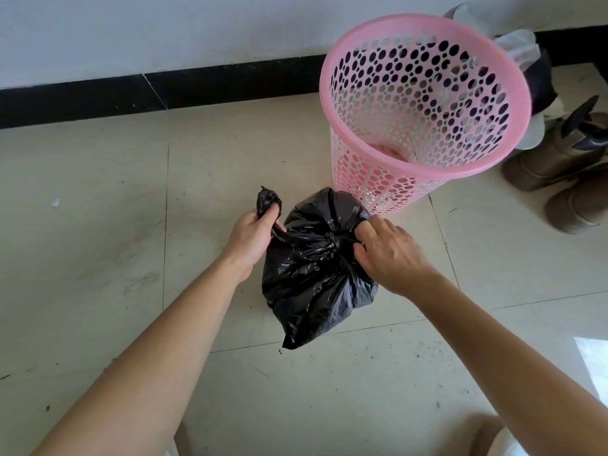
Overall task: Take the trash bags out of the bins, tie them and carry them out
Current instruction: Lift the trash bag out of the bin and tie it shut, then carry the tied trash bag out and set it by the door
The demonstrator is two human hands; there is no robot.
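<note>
Black trash bag (316, 284), on the floor tiles (98, 225) just beside the pink perforated bin (362, 179). My left hand (251, 240) has its fingers (274, 212) curled round one twisted tail (267, 198); my right hand (391, 255) pinches the other at the knot (330, 240). Risk: if I pull too hard, the thin plastic tears; too slack, and the knot opens in carrying.

A crumpled black plastic trash bag (312, 274) sits on the pale tiled floor (98, 258), its neck gathered into a knot near the top. The left hand (253, 238) grips one twisted end of the bag, drawn out to the left, while the right hand (391, 255) pinches the plastic at the knot. Just behind the bag stands a pink perforated plastic bin (424, 106) with no bag in it. A pair of brown boots (559, 169) lies beside the bin, at right, near the black skirting (164, 90).
</note>
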